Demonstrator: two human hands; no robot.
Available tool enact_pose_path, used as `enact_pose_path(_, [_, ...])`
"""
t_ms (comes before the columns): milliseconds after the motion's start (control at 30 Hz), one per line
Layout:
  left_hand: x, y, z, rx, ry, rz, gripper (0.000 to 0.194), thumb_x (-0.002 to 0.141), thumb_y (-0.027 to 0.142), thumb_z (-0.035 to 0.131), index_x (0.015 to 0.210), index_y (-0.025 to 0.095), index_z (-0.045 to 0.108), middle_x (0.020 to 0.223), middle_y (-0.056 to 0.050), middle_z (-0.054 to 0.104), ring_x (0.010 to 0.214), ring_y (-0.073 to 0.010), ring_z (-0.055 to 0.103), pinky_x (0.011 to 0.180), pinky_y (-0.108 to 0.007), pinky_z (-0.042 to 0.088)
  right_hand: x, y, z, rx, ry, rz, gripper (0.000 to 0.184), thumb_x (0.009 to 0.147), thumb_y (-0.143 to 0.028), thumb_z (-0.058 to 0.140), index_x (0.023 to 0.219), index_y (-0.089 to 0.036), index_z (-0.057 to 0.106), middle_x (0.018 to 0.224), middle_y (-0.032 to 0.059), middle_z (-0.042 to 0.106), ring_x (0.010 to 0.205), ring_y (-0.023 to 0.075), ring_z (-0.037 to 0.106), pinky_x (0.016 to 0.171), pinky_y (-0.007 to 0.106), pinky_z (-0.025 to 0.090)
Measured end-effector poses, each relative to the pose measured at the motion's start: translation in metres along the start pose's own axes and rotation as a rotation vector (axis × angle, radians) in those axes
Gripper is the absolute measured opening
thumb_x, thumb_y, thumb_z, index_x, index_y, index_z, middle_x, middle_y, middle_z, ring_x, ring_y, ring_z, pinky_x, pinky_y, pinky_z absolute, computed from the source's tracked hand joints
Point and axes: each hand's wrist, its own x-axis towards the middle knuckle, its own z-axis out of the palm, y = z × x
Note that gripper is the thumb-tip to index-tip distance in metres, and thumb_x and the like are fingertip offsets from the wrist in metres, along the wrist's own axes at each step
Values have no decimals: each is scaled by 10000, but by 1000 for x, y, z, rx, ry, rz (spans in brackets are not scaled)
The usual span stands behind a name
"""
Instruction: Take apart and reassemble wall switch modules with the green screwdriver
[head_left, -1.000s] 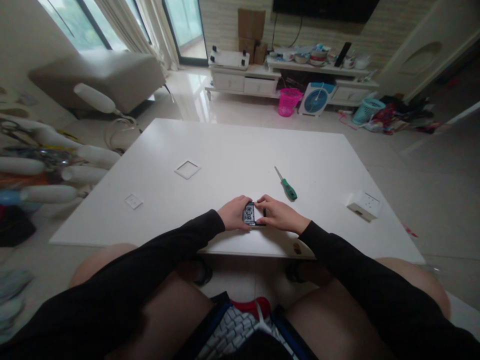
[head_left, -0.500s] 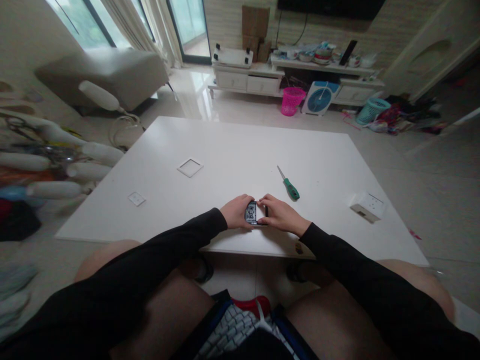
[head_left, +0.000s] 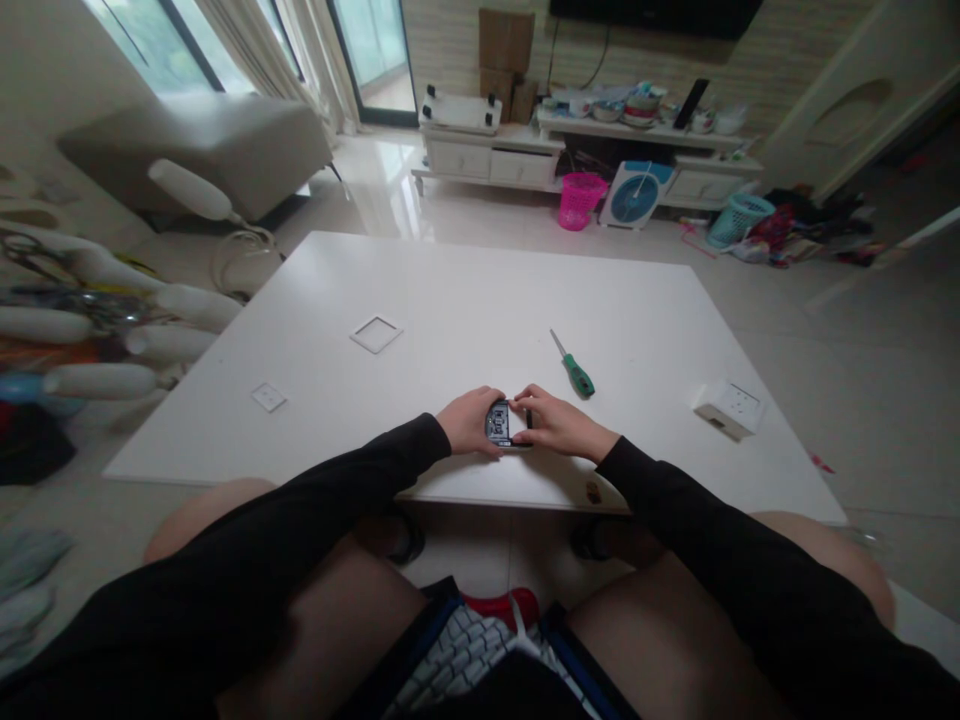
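In front of me, close to the near edge of the white table, is an opened wall socket with a dark inside. My left hand is closed around its left side, thumb below and fingers above. A small white piece covers the socket's right part. My right hand pinches this piece between thumb and fingers; whether it is fixed to the socket I cannot tell. Beyond my right hand lies a green-handled screwdriver, tip pointing away.
A white square frame and a white socket faceplate lie on the left. At the right stands a white box with socket holes. A small brown thing sits by the near edge, below my right wrist.
The whole view has shifted slightly. Both hands stay on the socket with almost the same grip.
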Motion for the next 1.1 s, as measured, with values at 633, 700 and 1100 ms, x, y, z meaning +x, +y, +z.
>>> enact_pose_path(633, [0, 5, -2, 42, -19, -11, 823, 577, 386, 1020, 1244, 139, 604, 1201, -135, 673, 1093, -327, 675, 965, -431, 547, -6, -6, -6, -148, 72, -70, 473, 835, -288, 875, 1253, -200, 673, 1251, 121, 669, 1166, 312, 649, 1022, 480, 539])
enact_pose_path(700, [0, 6, -3, 43, -23, -13, 825, 567, 376, 1024, 1239, 142, 605, 1203, -135, 673, 1094, -327, 673, 959, -428, 547, -7, -9, -9, -200, 68, -77, 407, 860, -292, 856, 1217, -179, 696, 1221, 138, 679, 1152, 327, 640, 1014, 503, 544])
enact_pose_path(1100, [0, 2, 3, 31, -7, 6, 873, 571, 393, 1030, 1286, 136, 598, 1230, -144, 676, 1134, -334, 675, 984, -433, 549, -5, -11, -6, -271, 11, -91, 245, 950, -349, 758, 1132, -188, 726, 1304, 166, 647, 1227, 354, 618, 1066, 555, 547])
